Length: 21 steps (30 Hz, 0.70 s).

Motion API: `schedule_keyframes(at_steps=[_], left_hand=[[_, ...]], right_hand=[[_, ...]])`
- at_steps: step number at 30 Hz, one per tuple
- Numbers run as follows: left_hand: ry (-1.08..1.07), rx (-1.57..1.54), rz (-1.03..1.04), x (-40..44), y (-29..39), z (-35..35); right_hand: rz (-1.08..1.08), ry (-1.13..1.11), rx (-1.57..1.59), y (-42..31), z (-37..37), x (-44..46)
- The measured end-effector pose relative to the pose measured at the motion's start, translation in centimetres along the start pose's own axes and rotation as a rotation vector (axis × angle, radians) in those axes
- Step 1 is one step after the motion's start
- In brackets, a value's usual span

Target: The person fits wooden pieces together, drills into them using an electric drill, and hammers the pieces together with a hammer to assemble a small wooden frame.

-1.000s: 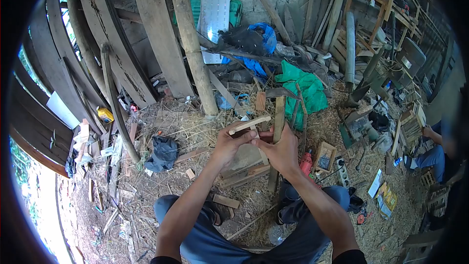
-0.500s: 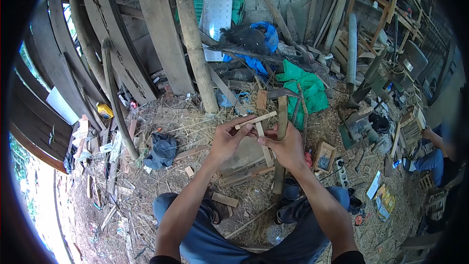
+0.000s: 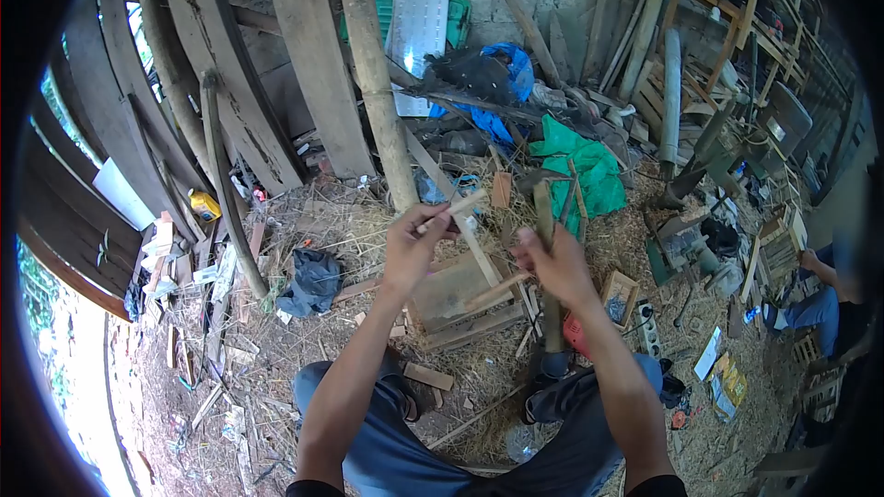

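My left hand (image 3: 414, 244) pinches a thin, pale wood strip (image 3: 462, 208) that points up and to the right. To its right, my right hand (image 3: 560, 269) is closed around the wooden handle (image 3: 552, 327) of what looks like a hammer, its dark head (image 3: 541, 177) uppermost. Motion blurs these fingers somewhat. A short brown stick (image 3: 497, 293) reaches from beside the right hand toward the left; whether the fingers touch it I cannot tell. Beneath both hands lies a flat wooden block (image 3: 447, 294), with a pale slat (image 3: 477, 251) slanting over its far side.
A small wooden box (image 3: 619, 299), a red object (image 3: 575, 335) and a power strip (image 3: 649, 329) lie right of my arm. Green sheeting (image 3: 578, 161) and a bamboo post (image 3: 373, 83) stand ahead. A black bag (image 3: 311, 281) lies left. Another person's leg (image 3: 810, 317) shows far right.
My hands have moved apart. The left keeps the pale strip, lifted away from the other wood piece. The hammer's lower end has swung to the right with my right hand.
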<state>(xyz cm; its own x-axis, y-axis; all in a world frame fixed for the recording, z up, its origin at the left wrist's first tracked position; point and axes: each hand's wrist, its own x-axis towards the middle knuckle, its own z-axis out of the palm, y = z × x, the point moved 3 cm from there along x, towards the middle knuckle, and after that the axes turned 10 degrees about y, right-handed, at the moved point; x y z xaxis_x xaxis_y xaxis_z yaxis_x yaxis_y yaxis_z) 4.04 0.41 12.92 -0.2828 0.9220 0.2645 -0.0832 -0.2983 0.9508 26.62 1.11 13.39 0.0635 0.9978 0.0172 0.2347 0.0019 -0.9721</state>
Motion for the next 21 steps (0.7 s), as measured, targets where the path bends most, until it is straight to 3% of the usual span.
schedule_keyframes(at_steps=[1, 3, 6, 11, 13, 16, 17, 19, 21], left_hand=[[0.011, 0.003, 0.008, 0.3, 0.2, -0.7], [0.09, -0.046, -0.123, 0.9, 0.3, -2.3], [0.119, -0.16, -0.149, 1.7, 0.0, -3.4], [0.213, -0.308, -0.166, 1.6, 0.5, -3.6], [0.289, -0.475, -0.252, 1.3, 0.5, -3.6], [0.3, -0.558, -0.262, 1.0, 0.9, -3.7], [0.299, -0.564, -0.255, 1.0, 1.1, -3.7], [0.339, -0.571, -0.276, 0.7, 1.0, -3.8], [0.325, -0.62, -0.258, 0.7, 0.6, -3.9]], right_hand=[[-0.009, -0.011, 0.002, 0.4, -0.1, 0.5], [-0.101, 0.06, -0.685, 2.2, -0.2, 1.5], [-0.247, -0.008, -0.73, 9.0, 2.7, 2.8], [-0.297, -0.136, -0.856, 13.1, 7.1, -1.5], [-0.191, -0.392, -0.958, 14.6, 8.2, -2.3], [-0.289, -0.468, -0.988, 15.6, 8.5, -2.1], [-0.297, -0.464, -0.993, 16.5, 8.4, -1.8], [-0.699, -0.347, -1.05, 18.0, 8.5, -1.6], [-0.692, -0.208, -1.071, 16.8, 8.0, -1.1]])
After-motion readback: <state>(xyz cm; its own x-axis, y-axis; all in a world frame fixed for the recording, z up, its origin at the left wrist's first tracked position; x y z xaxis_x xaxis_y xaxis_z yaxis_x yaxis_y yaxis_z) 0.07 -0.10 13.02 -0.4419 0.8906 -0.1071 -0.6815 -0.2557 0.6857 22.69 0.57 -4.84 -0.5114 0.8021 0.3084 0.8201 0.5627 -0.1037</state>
